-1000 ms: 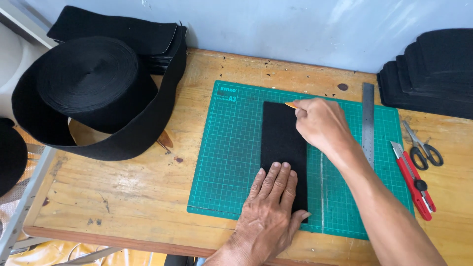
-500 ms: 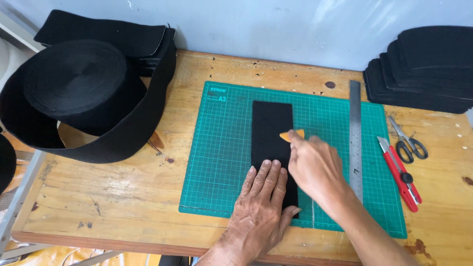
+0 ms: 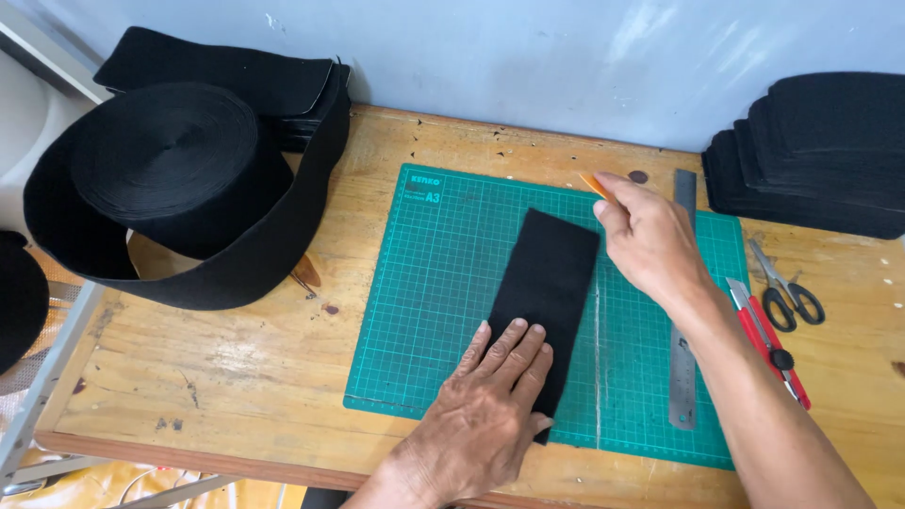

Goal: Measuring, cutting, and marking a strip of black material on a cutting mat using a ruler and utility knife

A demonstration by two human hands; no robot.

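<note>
A black rectangular fabric strip [image 3: 550, 283] lies tilted on a green cutting mat [image 3: 434, 283]. My left hand [image 3: 490, 405] presses flat on the strip's near end, fingers spread. My right hand [image 3: 650, 240] hovers above the mat beside the strip's far right corner, holding a small orange marker [image 3: 594, 185] between its fingers, tip pointing to the far left. A pale line runs down the mat just right of the strip.
A steel ruler [image 3: 683, 302] lies along the mat's right side, with a red utility knife [image 3: 768, 341] and scissors [image 3: 787, 287] beyond it. A big roll of black band [image 3: 170, 174] sits at the left. Stacks of cut black pieces [image 3: 820, 155] rest at the far right.
The strip has turned from straight to tilted under my left hand. My right hand has lifted from the strip's right edge and moved away toward the mat's far side.
</note>
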